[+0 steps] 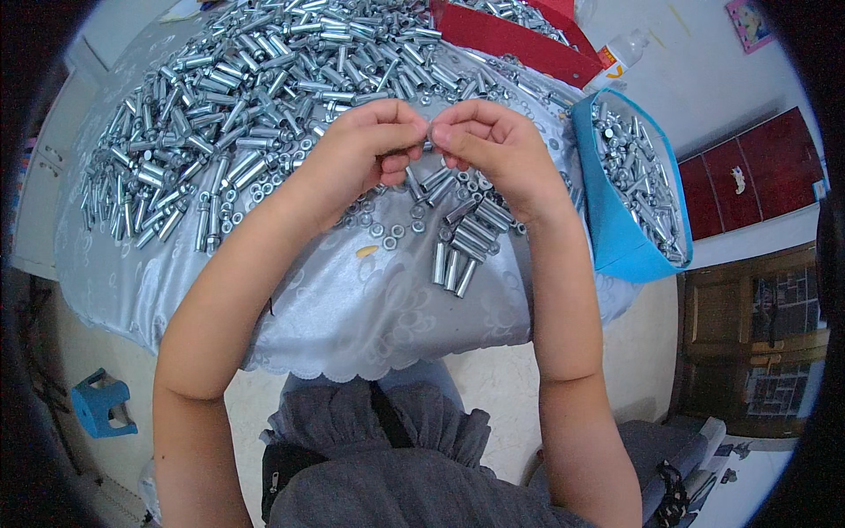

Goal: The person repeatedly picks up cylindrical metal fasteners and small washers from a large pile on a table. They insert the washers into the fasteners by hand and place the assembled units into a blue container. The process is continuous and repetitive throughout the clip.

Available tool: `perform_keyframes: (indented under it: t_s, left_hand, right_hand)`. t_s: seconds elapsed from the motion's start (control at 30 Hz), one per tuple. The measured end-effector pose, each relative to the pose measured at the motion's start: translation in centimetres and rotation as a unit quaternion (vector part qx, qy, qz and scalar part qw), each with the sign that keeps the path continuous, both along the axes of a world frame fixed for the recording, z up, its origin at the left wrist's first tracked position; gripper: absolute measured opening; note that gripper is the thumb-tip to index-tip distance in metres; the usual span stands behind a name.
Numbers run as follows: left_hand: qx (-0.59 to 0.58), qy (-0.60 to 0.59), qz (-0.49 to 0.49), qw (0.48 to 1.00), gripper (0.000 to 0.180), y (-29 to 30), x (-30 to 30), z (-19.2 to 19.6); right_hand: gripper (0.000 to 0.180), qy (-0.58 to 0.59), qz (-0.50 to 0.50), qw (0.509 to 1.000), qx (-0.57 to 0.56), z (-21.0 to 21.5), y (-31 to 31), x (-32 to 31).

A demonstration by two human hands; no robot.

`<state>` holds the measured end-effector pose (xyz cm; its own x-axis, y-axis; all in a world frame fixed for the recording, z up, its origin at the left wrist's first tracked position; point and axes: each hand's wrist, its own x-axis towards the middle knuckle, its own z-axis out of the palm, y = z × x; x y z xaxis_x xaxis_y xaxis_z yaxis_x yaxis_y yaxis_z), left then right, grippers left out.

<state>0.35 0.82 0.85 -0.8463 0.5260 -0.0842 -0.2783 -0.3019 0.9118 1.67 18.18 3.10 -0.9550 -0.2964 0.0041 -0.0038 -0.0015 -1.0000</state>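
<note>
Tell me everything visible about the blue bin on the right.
The blue bin is an open-topped container with soft-looking walls, perhaps fabric, and a rim that looks curved in this fisheye view. It sits upright at the table's right edge, apparently on the shiny grey tablecloth, to the right of the right hand, which does not touch it. Silver metal fasteners lie jumbled inside, up near the rim. Its floor is hidden.

I'm getting silver metal sleeves [451, 268], silver-grey tablecloth [396, 317] with tonal floral pattern, red box [528, 51], light-blue bin [616, 242], blue stool [95, 407], dark-red cabinet [766, 180].
</note>
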Motion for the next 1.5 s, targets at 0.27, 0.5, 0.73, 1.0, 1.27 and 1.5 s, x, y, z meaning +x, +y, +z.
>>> perform_keyframes:
  t_s: [0.27,0.5,0.73,1.0,1.27,1.5]
  left_hand:
    - [0.027,0.001,0.013,1.0,0.017,-0.2,0.4,0.8]
    - [-0.02,0.009,0.008,1.0,0.023,-0.1,0.3,0.5]
    - [-0.025,-0.001,0.012,1.0,0.022,-0.2,0.1,0.3]
    - [-0.016,-0.027,0.039,0.999,0.022,-0.6,-0.1,0.9]
    - [0.041,-0.096,0.052,0.993,0.022,-0.9,-0.3,0.8]
    - [0.033,-0.083,0.059,0.994,0.022,-1.0,-0.2,1.1]
  right_hand:
    - [0.018,0.069,0.016,0.997,-0.027,-0.5,-0.2,-0.2]
    - [0.014,0.282,-0.084,0.944,0.151,-1.4,-0.6,-0.3]
    - [0.015,0.319,-0.063,0.93,0.173,-1.5,-0.7,-0.4]
    - [0.014,0.223,-0.234,0.936,0.139,-1.0,1.6,-1.5]
    - [0.015,0.371,-0.223,0.747,0.505,-3.3,3.6,-3.2]
    - [0.031,0.324,-0.226,0.713,0.579,-4.9,3.6,-3.6]
